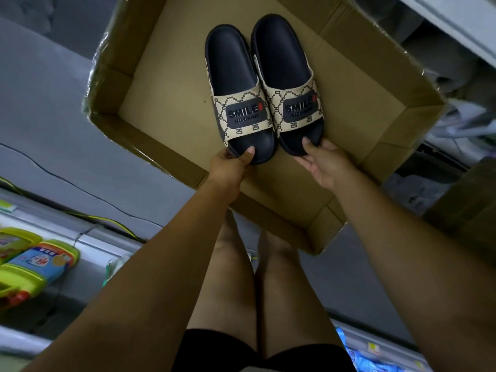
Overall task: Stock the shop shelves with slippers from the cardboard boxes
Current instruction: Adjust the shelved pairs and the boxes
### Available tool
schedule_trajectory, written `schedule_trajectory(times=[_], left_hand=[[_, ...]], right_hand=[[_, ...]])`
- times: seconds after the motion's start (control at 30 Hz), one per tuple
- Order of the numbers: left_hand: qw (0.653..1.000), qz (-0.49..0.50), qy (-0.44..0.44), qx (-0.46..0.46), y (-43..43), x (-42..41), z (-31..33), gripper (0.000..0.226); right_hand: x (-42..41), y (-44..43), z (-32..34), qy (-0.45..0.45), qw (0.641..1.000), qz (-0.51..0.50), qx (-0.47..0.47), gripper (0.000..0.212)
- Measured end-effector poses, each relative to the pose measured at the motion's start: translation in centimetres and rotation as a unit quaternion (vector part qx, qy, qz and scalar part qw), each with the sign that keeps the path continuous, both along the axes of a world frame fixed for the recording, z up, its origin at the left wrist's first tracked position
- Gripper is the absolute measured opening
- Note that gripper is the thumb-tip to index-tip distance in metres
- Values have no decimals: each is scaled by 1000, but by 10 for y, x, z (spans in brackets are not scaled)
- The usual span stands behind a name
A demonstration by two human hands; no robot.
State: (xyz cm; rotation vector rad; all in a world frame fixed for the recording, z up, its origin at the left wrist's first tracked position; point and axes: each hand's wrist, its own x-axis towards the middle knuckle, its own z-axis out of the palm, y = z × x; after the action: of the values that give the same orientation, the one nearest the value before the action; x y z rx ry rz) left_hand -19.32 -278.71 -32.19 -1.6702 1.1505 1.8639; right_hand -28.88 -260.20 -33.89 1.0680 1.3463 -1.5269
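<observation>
Inside the cardboard box (166, 76), the left hand (230, 166) pinches the nine-o'clock slipper (236, 81) by its toe, the right hand (326, 163) the three-o'clock slipper (284, 63) likewise; the slippers touch.

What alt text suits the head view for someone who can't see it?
Two hands hold a pair of black, beige-strapped SMILE slippers by the toes in an open cardboard box: left hand on the left slipper, right hand on the right slipper.

cardboard box (166, 89): far end cut off | left hand (228, 167): fingers hidden under slipper (233, 68)
</observation>
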Motion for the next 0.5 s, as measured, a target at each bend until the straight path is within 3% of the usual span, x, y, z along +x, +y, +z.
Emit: schedule_trajectory(times=[0.23, 0.37, 0.5], left_hand=[[998, 13, 31, 48, -30, 1, 76, 36], [995, -44, 41, 78, -46, 9, 142, 20], [990, -83, 61, 97, -53, 23, 199, 34]], right_hand=[[2, -9, 72, 23, 999, -38, -14, 38], [13, -8, 139, 31, 997, -73, -21, 42], [44, 5, 207, 39, 992, -121, -14, 40]])
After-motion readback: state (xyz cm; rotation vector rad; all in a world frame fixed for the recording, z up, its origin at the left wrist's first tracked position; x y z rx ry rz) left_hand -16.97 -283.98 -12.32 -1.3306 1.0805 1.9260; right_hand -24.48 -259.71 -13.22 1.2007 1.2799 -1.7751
